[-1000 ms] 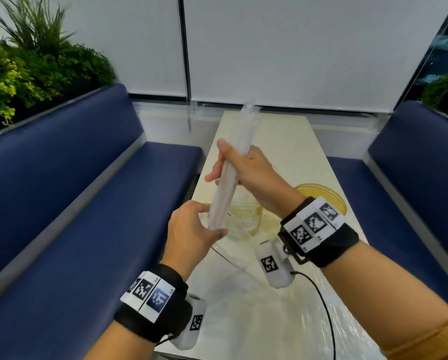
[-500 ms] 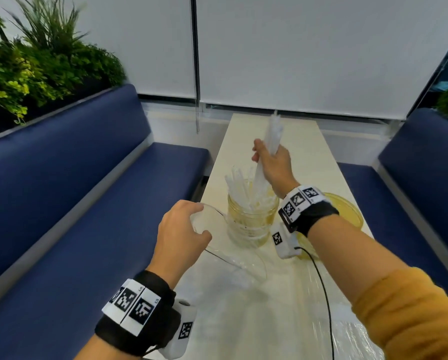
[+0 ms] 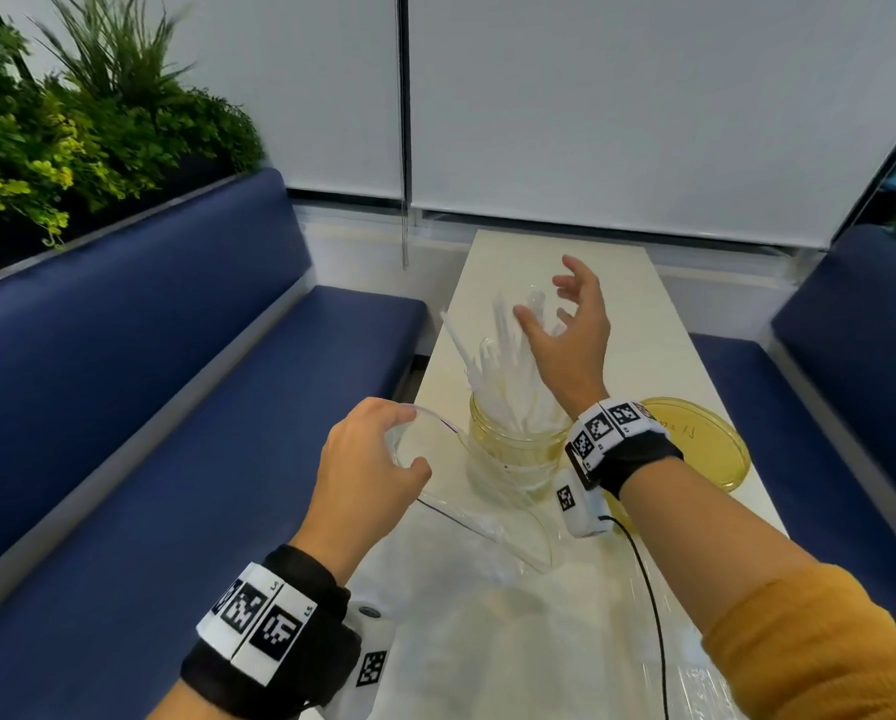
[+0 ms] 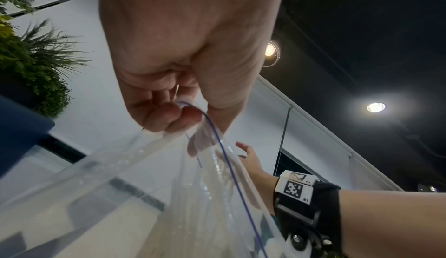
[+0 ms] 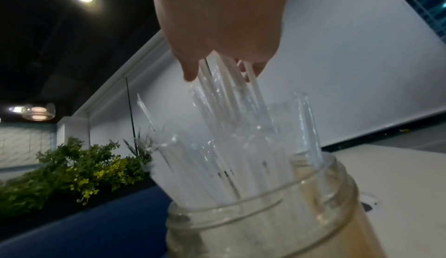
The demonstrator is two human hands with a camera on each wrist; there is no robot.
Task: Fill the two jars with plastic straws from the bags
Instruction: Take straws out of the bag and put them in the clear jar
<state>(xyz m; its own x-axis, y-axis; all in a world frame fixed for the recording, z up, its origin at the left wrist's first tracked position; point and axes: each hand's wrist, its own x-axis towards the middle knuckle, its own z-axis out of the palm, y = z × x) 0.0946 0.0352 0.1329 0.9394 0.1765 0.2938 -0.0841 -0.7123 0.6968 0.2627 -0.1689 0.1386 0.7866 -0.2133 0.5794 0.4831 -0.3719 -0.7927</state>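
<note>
Booth table (image 3: 643, 324) between blue benches. Jar (image 3: 513, 454) stood mid-table, straws (image 3: 508, 366) fanned inside. Right hand (image 3: 570, 335) spread wide at their tips, holding none. Left hand (image 3: 368, 459) pinched bag (image 3: 477, 506) at its mouth. Advisable: tap tips level, keep mouth open.

I see 2 black wristbands (image 3: 274, 652) with white, black-patterned marker tags. Each carries a white camera pod (image 3: 581, 504); a black cable (image 3: 653, 615) trails from the right one. My right sleeve (image 3: 820, 662) is mustard yellow.
</note>
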